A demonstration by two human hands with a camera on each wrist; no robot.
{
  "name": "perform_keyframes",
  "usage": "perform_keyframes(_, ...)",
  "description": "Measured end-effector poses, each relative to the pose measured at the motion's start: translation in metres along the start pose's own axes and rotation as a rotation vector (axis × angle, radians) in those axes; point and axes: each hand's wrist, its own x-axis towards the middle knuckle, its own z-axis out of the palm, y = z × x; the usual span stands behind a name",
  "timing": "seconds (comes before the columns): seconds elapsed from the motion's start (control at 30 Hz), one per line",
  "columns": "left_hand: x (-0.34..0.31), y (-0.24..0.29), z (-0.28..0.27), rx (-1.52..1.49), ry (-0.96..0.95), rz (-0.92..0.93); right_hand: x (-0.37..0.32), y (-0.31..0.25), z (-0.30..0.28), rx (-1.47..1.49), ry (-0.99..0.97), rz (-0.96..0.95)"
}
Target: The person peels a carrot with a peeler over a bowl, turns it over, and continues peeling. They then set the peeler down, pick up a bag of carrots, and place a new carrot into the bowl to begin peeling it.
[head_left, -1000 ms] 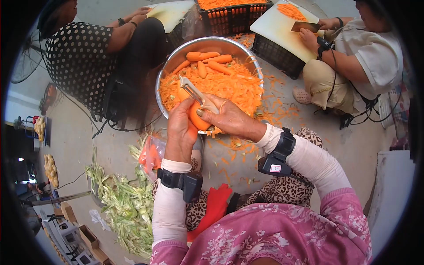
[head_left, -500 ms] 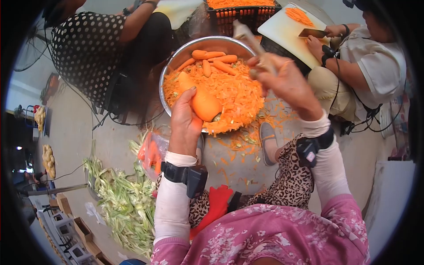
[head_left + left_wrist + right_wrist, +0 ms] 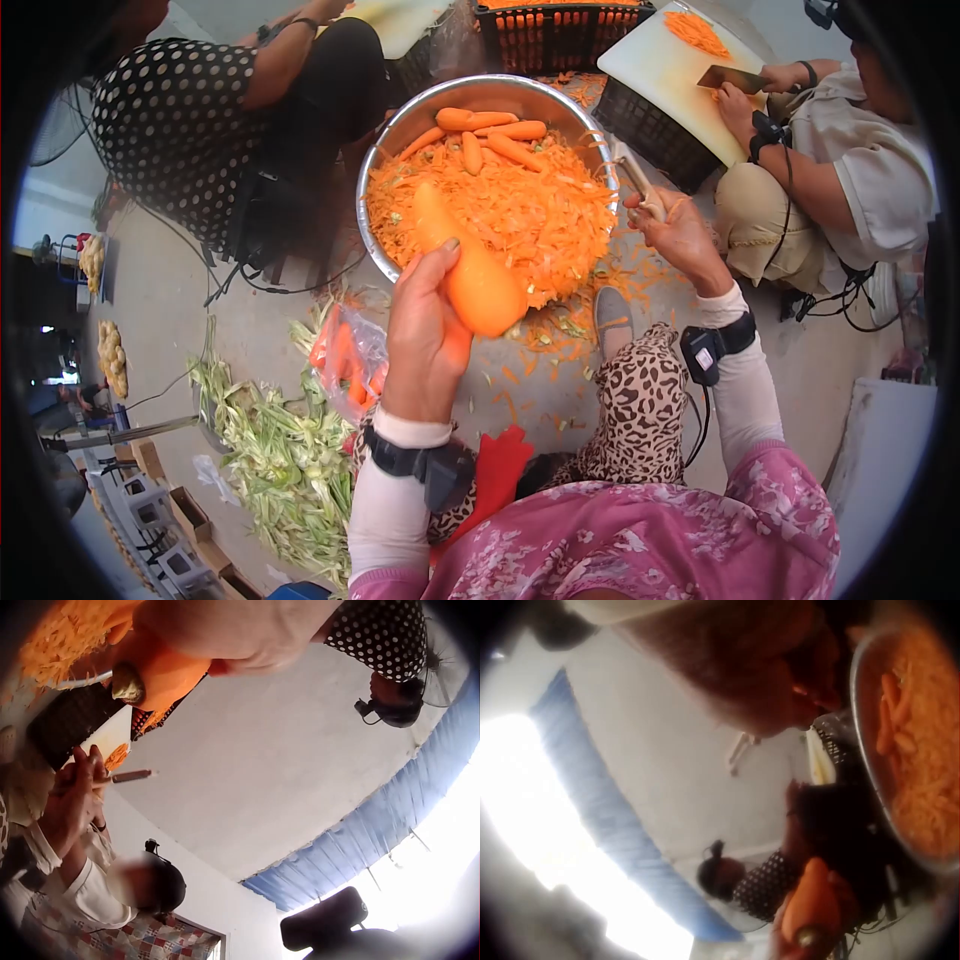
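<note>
My left hand (image 3: pixel 425 325) grips a peeled orange butternut squash (image 3: pixel 485 290), its thumb lying on top. The squash tilts over the near left part of a steel basin (image 3: pixel 560 108), narrow end away from me. In the left wrist view the wide end of the squash (image 3: pixel 169 671) shows a brownish blossom end. Off the right rim of the basin, my right hand (image 3: pixel 675 235) holds a peeler (image 3: pixel 637 178), blade pointing up and away. Orange peelings (image 3: pixel 560 220) heap in the basin, with several whole carrots (image 3: pixel 515 150) along its far side.
At the right, a person cuts on a white board (image 3: pixel 665 75) with a cleaver (image 3: pixel 730 78); another person in a dotted top (image 3: pixel 175 130) sits at the left. A black crate (image 3: pixel 560 38) stands behind the basin. Corn husks (image 3: pixel 290 470) and a bag of carrots (image 3: pixel 345 355) lie near my left.
The peeler was against the squash; my right hand has swung up and then right, away from it. My left hand has brought the squash slightly nearer and rightward.
</note>
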Motion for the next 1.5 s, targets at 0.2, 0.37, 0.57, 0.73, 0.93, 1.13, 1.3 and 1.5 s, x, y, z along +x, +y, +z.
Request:
perform_keyframes(0.2, -0.031, 0.004, 0.019, 0.071, 0.049, -0.016, 0.059, 0.087, 0.002, -0.487, 0.030, -0.105)
perform_keyframes(0.37, -0.031, 0.004, 0.026, 0.148, 0.036, -0.043, 0.123, 0.124, 0.016, -0.721, -0.001, -0.239)
perform_keyframes(0.57, -0.022, 0.005, 0.024, 0.172, 0.073, -0.091, 0.211, 0.139, 0.039, -0.902, 0.146, -0.406)
perform_keyframes(0.73, -0.020, 0.007, 0.024, 0.161, 0.179, -0.080, 0.252, 0.173, 0.041, -1.150, 0.091, -0.438)
perform_keyframes(0.93, -0.017, 0.008, 0.022, 0.186, 0.190, -0.054, 0.240, 0.182, 0.034, -1.180, -0.009, -0.417)
perform_keyframes(1.13, -0.019, 0.006, 0.018, 0.182, 0.187, -0.063, 0.194, 0.156, 0.041, -1.192, -0.258, -0.072)
perform_keyframes(1.3, -0.021, 0.003, 0.016, 0.172, 0.190, -0.073, 0.146, 0.150, 0.056, -1.007, -0.400, 0.133)
perform_keyframes(1.5, -0.020, -0.002, 0.021, 0.195, 0.207, -0.079, 0.137, 0.162, 0.048, -0.891, -0.375, -0.031)
